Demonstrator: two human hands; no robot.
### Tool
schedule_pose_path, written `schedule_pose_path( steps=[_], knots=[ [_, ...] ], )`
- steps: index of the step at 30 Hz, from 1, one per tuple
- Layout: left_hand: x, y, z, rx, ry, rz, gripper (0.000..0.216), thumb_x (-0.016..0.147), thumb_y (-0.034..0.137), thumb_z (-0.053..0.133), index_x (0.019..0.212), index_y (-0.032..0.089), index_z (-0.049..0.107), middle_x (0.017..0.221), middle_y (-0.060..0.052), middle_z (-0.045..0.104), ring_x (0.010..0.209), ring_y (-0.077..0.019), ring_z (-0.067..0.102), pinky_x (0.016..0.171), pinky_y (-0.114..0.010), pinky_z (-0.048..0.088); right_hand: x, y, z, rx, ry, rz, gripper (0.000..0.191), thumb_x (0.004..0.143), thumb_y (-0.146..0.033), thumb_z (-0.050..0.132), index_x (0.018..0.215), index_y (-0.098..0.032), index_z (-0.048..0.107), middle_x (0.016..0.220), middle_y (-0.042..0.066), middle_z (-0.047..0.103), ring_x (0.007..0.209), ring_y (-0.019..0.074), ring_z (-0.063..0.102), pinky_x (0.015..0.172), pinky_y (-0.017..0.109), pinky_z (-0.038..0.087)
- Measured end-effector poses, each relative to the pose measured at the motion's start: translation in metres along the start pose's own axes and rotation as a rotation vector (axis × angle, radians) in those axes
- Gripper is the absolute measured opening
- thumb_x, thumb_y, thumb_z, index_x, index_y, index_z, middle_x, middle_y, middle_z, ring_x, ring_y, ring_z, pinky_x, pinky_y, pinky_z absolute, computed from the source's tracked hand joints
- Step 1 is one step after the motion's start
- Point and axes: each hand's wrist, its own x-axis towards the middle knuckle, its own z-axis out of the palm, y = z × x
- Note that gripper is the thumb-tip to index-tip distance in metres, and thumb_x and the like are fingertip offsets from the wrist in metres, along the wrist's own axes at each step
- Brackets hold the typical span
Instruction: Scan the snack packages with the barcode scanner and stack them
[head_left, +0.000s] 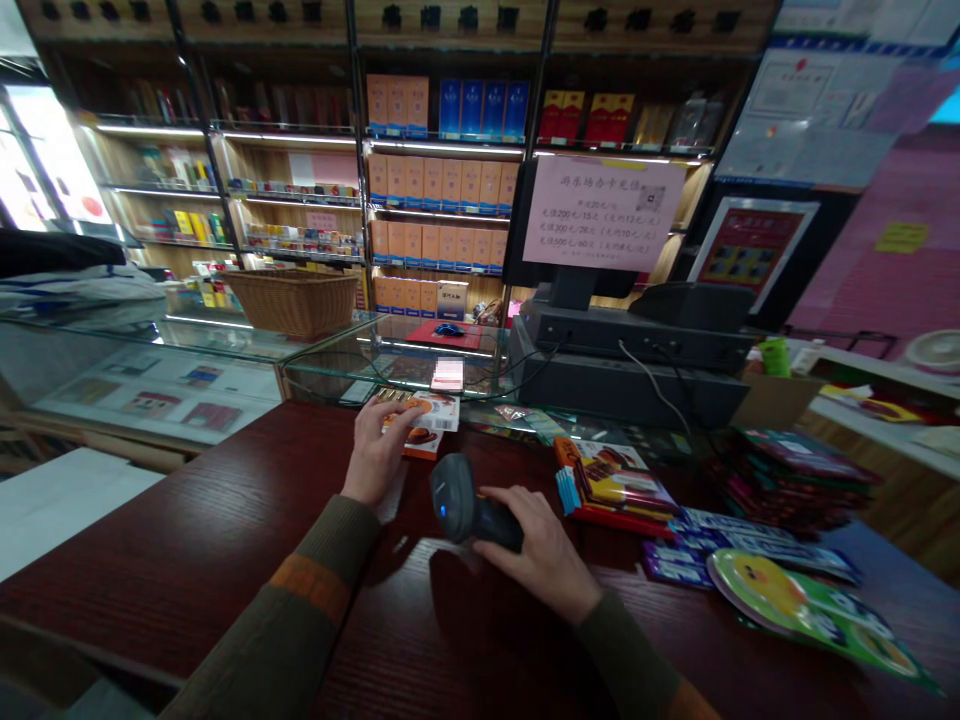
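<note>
Strip lights (435, 149): white lines ahead of you; upper shelves (465, 50) dim.
Window (64, 140): blown out, your far left.
Counter (187, 520): dark, pale glare and shadow below your scanner (454, 500).
Green packet (821, 608): stretched, soft toward your right edge.

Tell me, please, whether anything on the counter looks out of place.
Nothing appears spilled or damaged, but the shiny green round-ended packet lies askew, overlapping purple-blue wrapped packets on the reddish-brown wooden counter.
</note>
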Motion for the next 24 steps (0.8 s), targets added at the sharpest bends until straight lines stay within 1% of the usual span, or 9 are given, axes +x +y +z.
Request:
schedule_pose_path(
  steps=[4, 6, 11, 15, 20, 24],
  knots=[
    [0.0011, 0.0016, -0.0007, -0.005, 0.002, 0.013, 0.055, 0.085, 0.005, 0.058, 0.132, 0.031, 0.059, 0.119, -0.007, 0.055, 0.118, -0.0255, 0.053, 0.118, -0.054, 0.036, 0.0001, 0.0017, -0.0038, 0.106, 0.053, 0.079, 0.051, 0.081, -0.03, 0.075, 0.128, -0.024, 0.058, 0.119, 0.007, 0.067, 0.104, 0.0255, 0.06, 0.092, 0.039, 0.045],
    [0.001, 0.001, 0.0, -0.011, 0.001, 0.015, 0.053, 0.086, 0.006, 0.057, 0.132, 0.032, 0.06, 0.118, -0.007, 0.056, 0.117, -0.0251, 0.054, 0.118, -0.054, 0.036, -0.0005, 0.0025, -0.0037, 0.132, 0.061, 0.091, 0.053, 0.08, -0.031, 0.076, 0.129, -0.024, 0.058, 0.119, 0.007, 0.068, 0.106, 0.026, 0.06, 0.093, 0.039, 0.046],
    [-0.0007, -0.002, 0.0022, 0.0, -0.015, 0.012, 0.048, 0.089, 0.01, 0.056, 0.131, 0.032, 0.061, 0.116, -0.007, 0.057, 0.116, -0.025, 0.055, 0.117, -0.055, 0.036, -0.0014, 0.0027, -0.0031, 0.136, 0.065, 0.069, 0.045, 0.08, -0.031, 0.075, 0.123, -0.025, 0.062, 0.117, 0.006, 0.068, 0.104, 0.026, 0.061, 0.092, 0.04, 0.047],
    [-0.0013, -0.003, 0.003, 0.008, -0.029, 0.026, 0.045, 0.092, 0.01, 0.053, 0.131, 0.031, 0.061, 0.117, -0.008, 0.057, 0.116, -0.0239, 0.055, 0.117, -0.055, 0.035, -0.0014, 0.004, -0.003, 0.144, 0.09, 0.063, 0.044, 0.081, -0.033, 0.074, 0.122, -0.025, 0.062, 0.116, 0.007, 0.069, 0.105, 0.0264, 0.061, 0.092, 0.04, 0.048],
    [-0.0005, -0.0024, 0.0034, -0.013, -0.02, 0.035, 0.045, 0.091, 0.008, 0.052, 0.128, 0.031, 0.063, 0.114, -0.008, 0.059, 0.115, -0.0233, 0.056, 0.117, -0.054, 0.035, -0.0013, 0.004, -0.0033, 0.155, 0.088, 0.072, 0.043, 0.08, -0.033, 0.075, 0.121, -0.026, 0.063, 0.115, 0.006, 0.069, 0.105, 0.0264, 0.061, 0.092, 0.039, 0.048],
    [0.0002, -0.0027, 0.0039, -0.001, -0.024, 0.033, 0.038, 0.094, 0.013, 0.053, 0.126, 0.03, 0.064, 0.113, -0.008, 0.061, 0.114, -0.023, 0.058, 0.116, -0.054, 0.036, -0.0012, 0.0019, -0.0041, 0.156, 0.07, 0.083, 0.041, 0.08, -0.033, 0.075, 0.118, -0.025, 0.064, 0.114, 0.006, 0.069, 0.103, 0.0263, 0.061, 0.091, 0.039, 0.047]
  ],
)
